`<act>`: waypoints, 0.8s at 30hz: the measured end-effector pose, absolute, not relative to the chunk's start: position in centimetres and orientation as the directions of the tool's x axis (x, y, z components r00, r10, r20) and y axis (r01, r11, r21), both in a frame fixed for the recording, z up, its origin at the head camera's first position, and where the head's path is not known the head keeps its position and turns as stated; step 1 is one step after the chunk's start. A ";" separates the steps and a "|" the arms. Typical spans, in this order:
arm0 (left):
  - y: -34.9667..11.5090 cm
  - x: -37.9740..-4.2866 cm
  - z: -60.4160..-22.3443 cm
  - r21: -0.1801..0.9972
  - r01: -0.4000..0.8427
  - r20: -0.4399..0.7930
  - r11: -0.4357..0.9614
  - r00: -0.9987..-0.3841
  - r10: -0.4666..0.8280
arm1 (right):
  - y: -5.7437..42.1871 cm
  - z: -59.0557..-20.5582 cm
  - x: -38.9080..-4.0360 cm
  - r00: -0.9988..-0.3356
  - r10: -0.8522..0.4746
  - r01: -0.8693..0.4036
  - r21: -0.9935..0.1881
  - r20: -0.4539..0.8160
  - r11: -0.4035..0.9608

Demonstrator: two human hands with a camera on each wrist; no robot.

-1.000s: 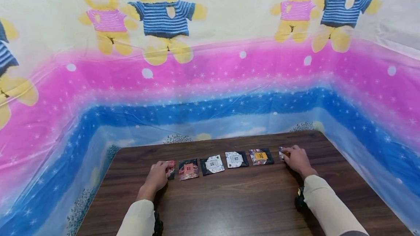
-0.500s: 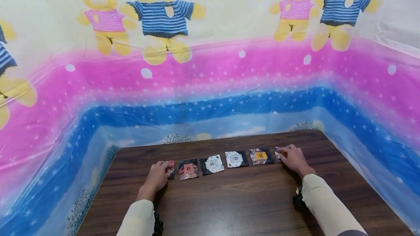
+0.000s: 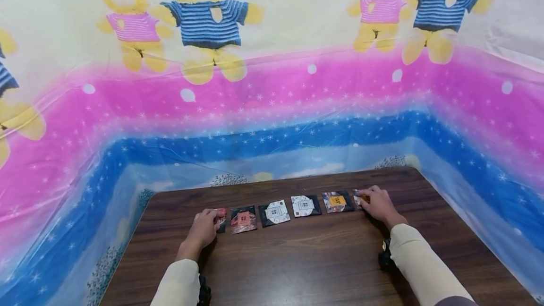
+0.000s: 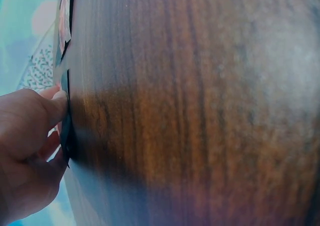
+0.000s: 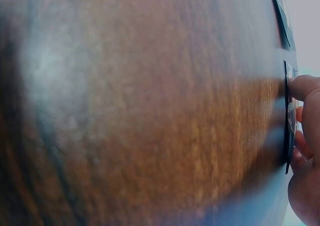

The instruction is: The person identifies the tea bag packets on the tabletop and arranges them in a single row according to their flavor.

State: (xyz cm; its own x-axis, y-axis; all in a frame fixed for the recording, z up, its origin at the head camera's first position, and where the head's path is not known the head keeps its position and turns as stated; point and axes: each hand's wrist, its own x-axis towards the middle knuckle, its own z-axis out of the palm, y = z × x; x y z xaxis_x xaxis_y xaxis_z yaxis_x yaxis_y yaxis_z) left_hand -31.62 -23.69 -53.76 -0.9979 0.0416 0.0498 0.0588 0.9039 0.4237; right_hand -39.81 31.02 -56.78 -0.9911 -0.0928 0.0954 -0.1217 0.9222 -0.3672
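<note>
A row of small square printed packets lies flat along the far part of the table. At its left end, my left hand (image 3: pixel 203 228) holds a black-and-red packet (image 3: pixel 221 221) with thumb and fingers. In the left wrist view, my thumb lies on that packet's dark edge (image 4: pixel 66 131). My right hand (image 3: pixel 379 205) holds the right-end packet (image 3: pixel 356 198), its fingers covering most of it. The right wrist view shows fingers touching this packet (image 5: pixel 288 121) from above. Beside it is a packet with an orange label (image 3: pixel 338 201).
Between the hands lie a red-label packet (image 3: pixel 243 219) and two black-and-white packets, one left (image 3: pixel 274 213) and one right (image 3: pixel 305 206). Under them is a dark wood-grain table (image 3: pixel 289 263). A bear-print cloth (image 3: pixel 272 93) hangs behind and along the sides.
My right hand has slid the right-end packet left, up to the orange-label packet. The left hand and the other packets keep their places.
</note>
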 end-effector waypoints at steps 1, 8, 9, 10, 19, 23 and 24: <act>-23.6 -31.6 -53.7 0.425 0.059 0.046 0.903 -0.998 0.044 | 31.1 -56.8 -39.8 -0.991 -0.092 -0.120 -0.364 0.093 0.923; -23.1 -32.2 -53.1 0.395 0.097 0.043 0.913 -0.995 0.087 | 31.8 -56.5 -39.6 -0.992 -0.083 -0.113 -0.361 0.098 0.926; -23.0 -32.3 -53.1 0.395 0.100 0.040 0.913 -0.995 0.091 | 31.9 -56.5 -39.6 -0.992 -0.083 -0.114 -0.359 0.099 0.926; -23.0 -32.4 -53.0 0.394 0.100 0.035 0.914 -0.995 0.093 | 32.0 -56.6 -39.5 -0.991 -0.088 -0.118 -0.353 0.099 0.928; -23.7 -32.7 -52.8 0.291 0.146 0.027 0.945 -0.989 0.145 | 31.3 -55.9 -39.1 -0.983 -0.104 -0.150 -0.334 0.150 0.931; -24.1 -32.2 -52.6 0.272 0.168 0.056 0.948 -0.986 0.158 | 30.8 -54.3 -38.9 -0.970 -0.132 -0.196 -0.331 0.204 0.923; -24.1 -32.1 -52.4 0.277 0.175 0.074 0.945 -0.984 0.161 | 30.5 -53.8 -38.9 -0.966 -0.139 -0.206 -0.330 0.216 0.921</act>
State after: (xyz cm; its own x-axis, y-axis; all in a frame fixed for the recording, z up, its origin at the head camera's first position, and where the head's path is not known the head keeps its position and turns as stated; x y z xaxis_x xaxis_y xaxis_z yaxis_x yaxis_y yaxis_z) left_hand -32.07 -24.15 -52.45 -0.9842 0.1606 0.0740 0.1750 0.9448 0.2770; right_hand -38.88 30.54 -53.82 -0.9663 -0.1391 0.2164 -0.2065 0.9212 -0.3297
